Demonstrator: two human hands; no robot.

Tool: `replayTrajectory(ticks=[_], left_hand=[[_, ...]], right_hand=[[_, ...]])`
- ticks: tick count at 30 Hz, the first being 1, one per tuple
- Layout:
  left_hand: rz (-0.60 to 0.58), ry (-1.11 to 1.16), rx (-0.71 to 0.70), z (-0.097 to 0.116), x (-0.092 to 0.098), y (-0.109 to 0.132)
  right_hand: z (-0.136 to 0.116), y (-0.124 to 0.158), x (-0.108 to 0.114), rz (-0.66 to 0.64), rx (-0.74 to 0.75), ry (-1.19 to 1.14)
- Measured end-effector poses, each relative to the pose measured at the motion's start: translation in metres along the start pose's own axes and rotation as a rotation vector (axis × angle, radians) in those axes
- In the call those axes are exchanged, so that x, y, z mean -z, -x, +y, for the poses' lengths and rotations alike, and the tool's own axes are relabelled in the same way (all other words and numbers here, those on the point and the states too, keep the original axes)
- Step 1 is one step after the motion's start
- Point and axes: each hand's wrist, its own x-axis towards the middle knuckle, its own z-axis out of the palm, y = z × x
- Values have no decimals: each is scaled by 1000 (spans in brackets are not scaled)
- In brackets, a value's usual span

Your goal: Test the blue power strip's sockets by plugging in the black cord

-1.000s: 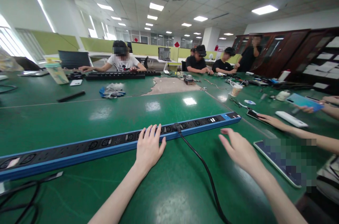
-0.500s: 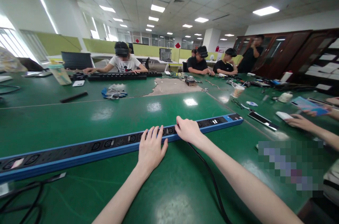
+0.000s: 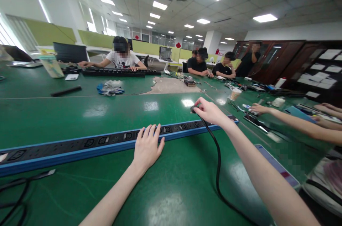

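Observation:
A long blue and black power strip [image 3: 80,146] with several sockets lies across the green table. My left hand [image 3: 148,144] rests on its middle, fingers stretched over the sockets and thumb at the near side. Above the strip, to the right, my right hand [image 3: 208,109] pinches a black power plug [image 3: 194,109] clear of the sockets. From the plug a black cable [image 3: 218,162] hangs down to the table and runs toward the near right edge. My right forearm covers part of the strip's right end.
Another cable [image 3: 25,183] lies coiled at near left. Gloves [image 3: 110,88], a dark bar [image 3: 66,91] and a cup [image 3: 52,66] stand or lie beyond the strip. At right, a co-worker's hand [image 3: 258,108] reaches in near a phone-like slab [image 3: 276,163].
My right hand has lifted the plug off the power strip, up and to the right. My left hand stays on the strip. The co-worker's hand at right has moved farther away.

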Motion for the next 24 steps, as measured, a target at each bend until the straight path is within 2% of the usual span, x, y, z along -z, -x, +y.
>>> replayTrajectory(ticks=[4, 7, 10, 12, 15, 17, 19, 24], left_hand=[[-2, 2, 6, 0, -1, 1], [-1, 3, 8, 0, -1, 0], [0, 2, 6, -1, -1, 0], [5, 6, 6, -1, -1, 0], [7, 6, 3, -2, -1, 0], [-3, -8, -1, -1, -1, 0], [-17, -22, -3, -1, 0, 0], [-7, -16, -3, -1, 1, 0]], right_hand=[[33, 4, -34, -179, -20, -57], [42, 4, -48, -228, -8, -80], [43, 4, -51, -220, 48, -73], [45, 4, -50, -265, 36, -138], [51, 4, -45, -458, -30, -364], [57, 3, -39, -588, -4, -417], [61, 2, -34, -619, 95, -274], [51, 0, -23, -408, 328, 453]])
